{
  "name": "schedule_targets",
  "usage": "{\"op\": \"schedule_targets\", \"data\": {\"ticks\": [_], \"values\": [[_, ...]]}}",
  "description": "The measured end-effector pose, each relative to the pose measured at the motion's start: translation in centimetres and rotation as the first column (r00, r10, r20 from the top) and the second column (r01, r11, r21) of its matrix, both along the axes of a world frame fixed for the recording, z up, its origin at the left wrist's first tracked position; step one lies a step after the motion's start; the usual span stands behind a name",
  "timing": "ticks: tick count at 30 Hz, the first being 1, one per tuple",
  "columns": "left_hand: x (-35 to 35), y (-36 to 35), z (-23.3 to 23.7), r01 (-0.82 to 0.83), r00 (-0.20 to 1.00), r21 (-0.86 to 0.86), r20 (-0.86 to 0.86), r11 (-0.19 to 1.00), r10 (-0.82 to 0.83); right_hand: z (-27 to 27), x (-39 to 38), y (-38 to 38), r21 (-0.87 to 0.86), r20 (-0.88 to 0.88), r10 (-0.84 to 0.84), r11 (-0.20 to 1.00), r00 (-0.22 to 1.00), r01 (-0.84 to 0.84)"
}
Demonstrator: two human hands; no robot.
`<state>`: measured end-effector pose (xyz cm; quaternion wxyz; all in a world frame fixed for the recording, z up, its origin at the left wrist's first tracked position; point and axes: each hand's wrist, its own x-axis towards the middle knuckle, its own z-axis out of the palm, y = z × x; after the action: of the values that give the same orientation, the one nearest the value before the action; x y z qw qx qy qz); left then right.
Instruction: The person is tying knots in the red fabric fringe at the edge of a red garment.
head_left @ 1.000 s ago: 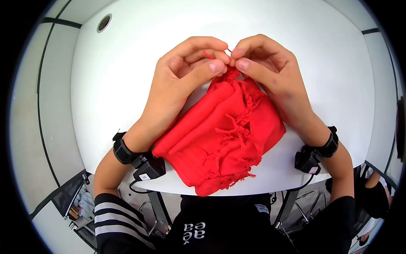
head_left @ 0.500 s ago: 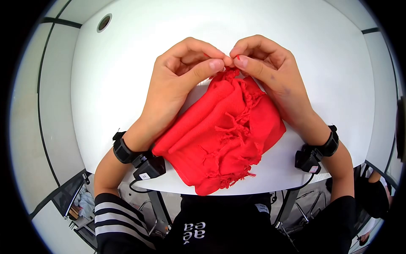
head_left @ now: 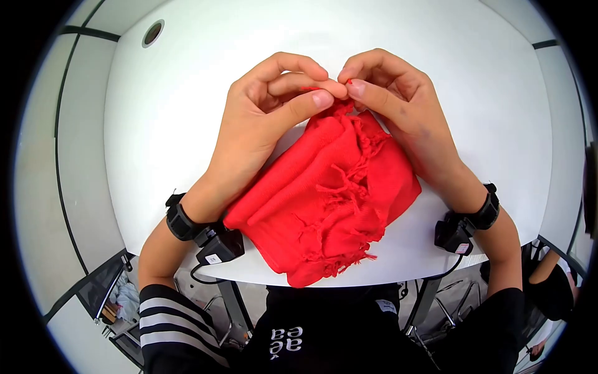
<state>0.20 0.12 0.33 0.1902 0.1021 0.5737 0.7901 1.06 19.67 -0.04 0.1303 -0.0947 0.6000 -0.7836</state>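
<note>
A red scarf (head_left: 311, 181) with knotted, tasselled fringe lies bunched on the white table, its lower end reaching over the front edge. At its far end my two hands meet over the fringe. My left hand (head_left: 274, 100) pinches red fringe strands between thumb and fingers, with a bit of red showing along the fingers. Opposite it, my right hand (head_left: 398, 100) has thumb and index finger closed on a strand, a red tip showing by the thumbnail. The fingers partly hide the strands between them.
The white table (head_left: 187, 112) has a round cable hole (head_left: 152, 33) at the far left. Black wrist straps carry boxy devices (head_left: 221, 247) with cables hanging at the front edge. Pale partitions border both sides. Another person's arm (head_left: 545, 267) shows at lower right.
The fingers of my left hand have shifted slightly, the index finger lifting and the others sliding toward my right hand. The scarf stays in place.
</note>
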Motion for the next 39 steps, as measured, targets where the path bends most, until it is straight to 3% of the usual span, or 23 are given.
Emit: {"op": "schedule_targets", "data": {"ticks": [9,13,25,39], "values": [[0.1,-0.2,0.2,-0.012,0.995,-0.134,-0.097,0.991,-0.001,0.2,0.0,0.0,0.006,0.009,0.005,1.000,1.000,-0.005],[0.2,-0.1,0.4,-0.018,0.998,-0.136,-0.063,0.991,0.009,0.5,0.0,0.1,0.060,-0.014,0.030,0.998,0.999,-0.029],[0.3,0.4,0.7,-0.061,0.996,-0.157,-0.079,0.986,0.049,0.2,-0.1,-0.1,0.003,0.047,-0.072,0.997,0.996,0.072],[0.1,0.1,0.2,-0.045,0.969,-0.229,-0.245,0.972,-0.013,0.1,0.1,-0.2,0.002,-0.005,-0.031,1.000,1.000,0.031]]}}
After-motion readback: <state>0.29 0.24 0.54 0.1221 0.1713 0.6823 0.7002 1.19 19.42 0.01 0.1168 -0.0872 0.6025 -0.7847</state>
